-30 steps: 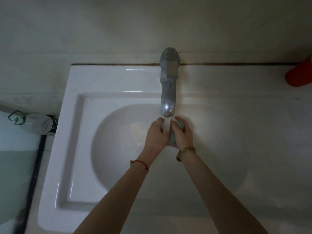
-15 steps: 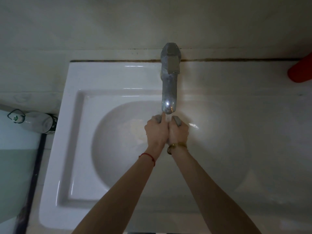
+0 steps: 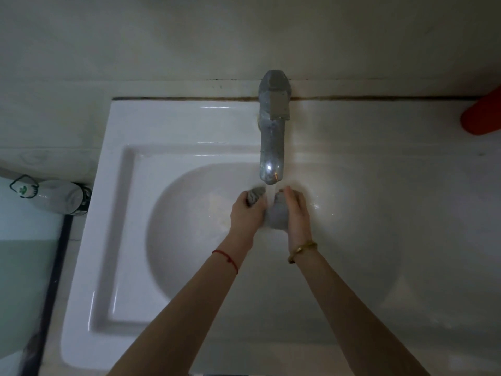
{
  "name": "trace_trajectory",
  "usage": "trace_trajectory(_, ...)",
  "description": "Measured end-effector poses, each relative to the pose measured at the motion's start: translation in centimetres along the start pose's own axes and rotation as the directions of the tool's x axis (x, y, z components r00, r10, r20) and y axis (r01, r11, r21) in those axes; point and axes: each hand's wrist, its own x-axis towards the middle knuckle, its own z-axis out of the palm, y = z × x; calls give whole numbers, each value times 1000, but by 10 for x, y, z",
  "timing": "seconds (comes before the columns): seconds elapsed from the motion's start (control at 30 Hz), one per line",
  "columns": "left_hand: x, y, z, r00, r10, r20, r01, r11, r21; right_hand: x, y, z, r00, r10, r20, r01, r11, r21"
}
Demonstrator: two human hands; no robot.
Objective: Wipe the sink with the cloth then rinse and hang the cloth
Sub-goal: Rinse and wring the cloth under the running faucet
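A white sink (image 3: 130,240) with a round basin fills the view. Its grey metal tap (image 3: 272,137) runs, and a thin stream of water falls from the spout. Right under that stream I hold a small grey cloth (image 3: 276,217) bunched between both hands. My left hand (image 3: 248,215) grips the cloth's left end, which sticks out above its fingers. My right hand (image 3: 296,213) grips the right part, and the cloth's bulk shows between the two palms. Most of the cloth is hidden by my fingers.
A red object (image 3: 484,118) lies on the sink's ledge at the far right, cut off by the frame edge. A pale bottle (image 3: 51,195) with a green mark lies left of the sink, beside a glass pane with a dark frame (image 3: 57,267). The wall rises behind the tap.
My hands were pressed together around the cloth half a second ago. They have since parted a little and slid slightly down and apart, showing more cloth between them.
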Motion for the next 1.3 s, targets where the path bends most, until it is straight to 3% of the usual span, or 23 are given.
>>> trace_trajectory(0.07,-3,-2,-1,994,98,42,-98,995,12,2,-7,2,981,182,66,-191,966,172)
trace_trajectory(0.13,-9,-2,1,982,174,68,-178,982,58,1,-10,7,971,232,52,-238,960,148)
trace_trajectory(0.2,-12,-3,5,970,240,37,-243,962,125,-1,-13,13,988,132,-74,-140,984,-110)
trace_trajectory(0.27,-14,-2,10,962,273,-1,-270,953,138,-4,-19,19,986,-29,-166,-41,915,-402)
trace_trajectory(0.33,-13,-1,13,953,302,-26,-295,943,152,-4,-20,23,979,-98,-181,-9,859,-512)
trace_trajectory(0.4,-12,-1,13,945,325,-47,-312,933,178,-5,-20,25,975,-119,-187,9,866,-500)
trace_trajectory(0.6,-11,0,12,952,278,-131,-266,959,99,-9,-19,29,962,-178,-209,75,902,-425)
trace_trajectory(0.73,-7,-1,9,968,231,-103,-211,962,174,-9,-12,25,963,-215,-161,125,890,-439)
trace_trajectory(0.83,-3,-2,9,991,114,-72,-97,973,209,-13,-5,19,937,-337,-92,244,821,-515)
trace_trajectory(0.93,-2,-5,10,998,-24,-54,30,994,107,-18,-4,11,902,-430,-48,350,790,-503)
trace_trajectory(1.03,-2,-7,6,998,48,-44,-46,998,51,-19,-6,6,974,-187,-125,139,939,-315)
trace_trajectory(1.1,-3,-8,1,985,174,-13,-173,984,30,-17,-7,3,996,41,-79,-49,995,-90)
trace_trajectory(1.2,-4,-14,-5,945,320,70,-320,947,-15,-15,-9,-3,948,312,61,-317,930,187)
trace_trajectory(1.3,-7,-17,-5,933,341,115,-342,940,-10,-14,-12,-1,895,420,149,-444,870,213)
